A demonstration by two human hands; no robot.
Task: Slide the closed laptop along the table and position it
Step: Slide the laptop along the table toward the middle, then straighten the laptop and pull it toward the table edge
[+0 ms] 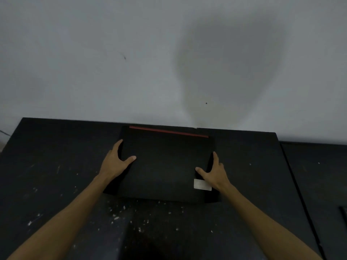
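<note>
A closed black laptop (pixel 165 166) lies flat on the black table (pixel 56 166), its red-striped back edge close to the wall. A pale sticker sits near its front right corner. My left hand (pixel 115 162) grips the laptop's left edge, thumb on the lid and fingers along the side. On the opposite edge my right hand (pixel 214 174) holds the same way, thumb on top beside the sticker.
A grey-white wall (pixel 131 62) rises right behind the table's back edge. The tabletop is dotted with white specks near the front. A second dark surface (pixel 319 184) adjoins on the right, separated by a narrow seam.
</note>
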